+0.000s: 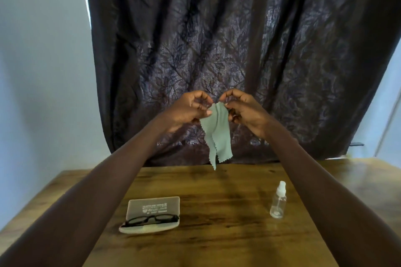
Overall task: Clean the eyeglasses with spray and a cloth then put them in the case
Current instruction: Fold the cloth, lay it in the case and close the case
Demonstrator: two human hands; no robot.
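Note:
A pale green cleaning cloth [217,134] hangs in the air above the far edge of the table, pinched at its top edge by both hands. My left hand [186,110] grips its upper left corner and my right hand [245,110] grips its upper right corner. Black-framed eyeglasses [150,219] lie folded in the lower half of an open white case [152,206] on the table at the near left. A small clear spray bottle [278,200] with a white nozzle stands upright at the right.
The wooden table [217,191] carries the case and the bottle. A dark patterned curtain [217,39] hangs behind the table, and pale walls flank it.

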